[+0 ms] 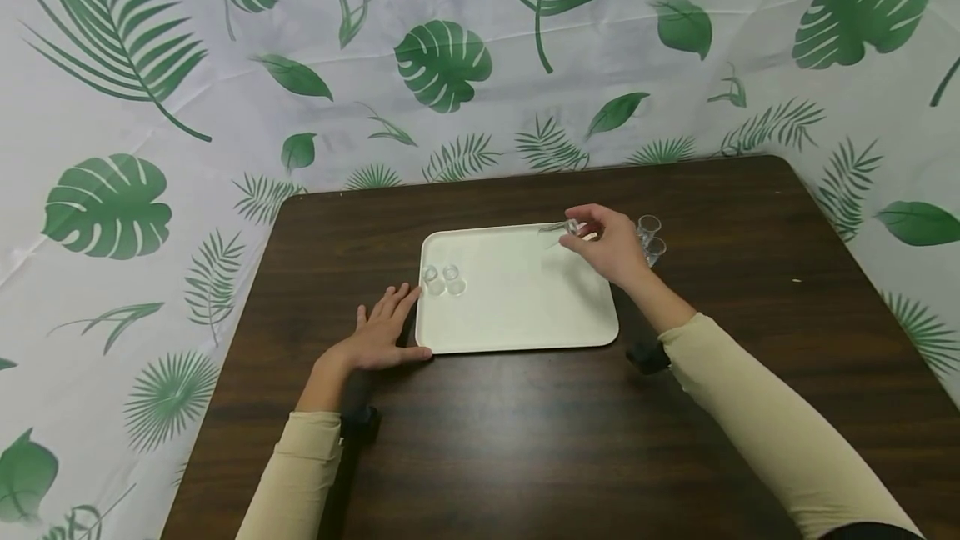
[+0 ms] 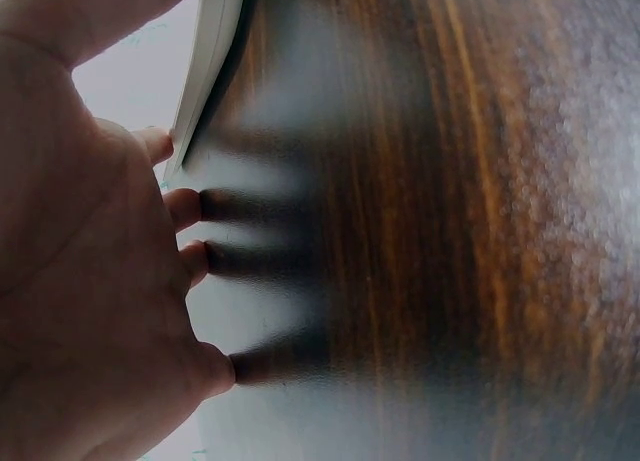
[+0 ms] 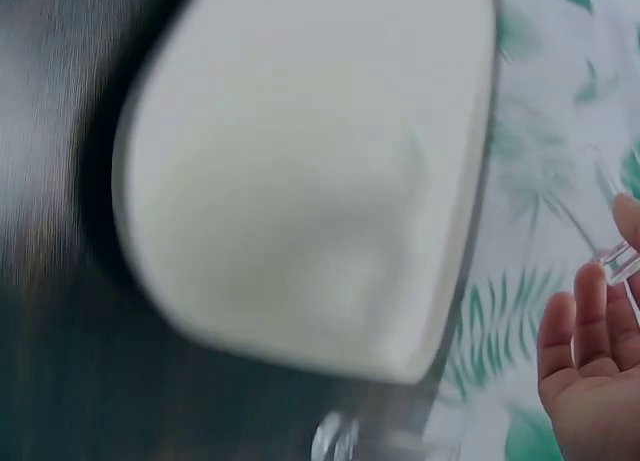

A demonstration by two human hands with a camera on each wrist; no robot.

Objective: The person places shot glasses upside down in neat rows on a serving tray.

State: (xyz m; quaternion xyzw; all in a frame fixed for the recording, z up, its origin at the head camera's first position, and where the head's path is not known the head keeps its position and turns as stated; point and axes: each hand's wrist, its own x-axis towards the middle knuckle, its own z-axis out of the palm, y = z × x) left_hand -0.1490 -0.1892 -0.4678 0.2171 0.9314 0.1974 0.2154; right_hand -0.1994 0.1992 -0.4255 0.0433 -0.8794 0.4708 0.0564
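Note:
My right hand (image 1: 613, 247) pinches a small clear glass (image 1: 557, 227) by its thick base, above the far right part of the white tray (image 1: 517, 307). The glass lies on its side in the air, its wider mouth pointing left. In the right wrist view, fingertips (image 3: 590, 281) grip that base at the frame's edge. Two more clear glasses (image 1: 452, 273) stand side by side at the tray's left end, narrower end up. My left hand (image 1: 384, 332) rests with spread fingers at the tray's left edge, its thumb by the near left corner.
Just right of the tray, partly behind my right hand, stand clear glasses (image 1: 656, 250) with their wide rims up. The dark wooden table (image 1: 510, 440) carries everything. A leaf-patterned cloth (image 1: 450, 132) hangs close behind the table's far edge.

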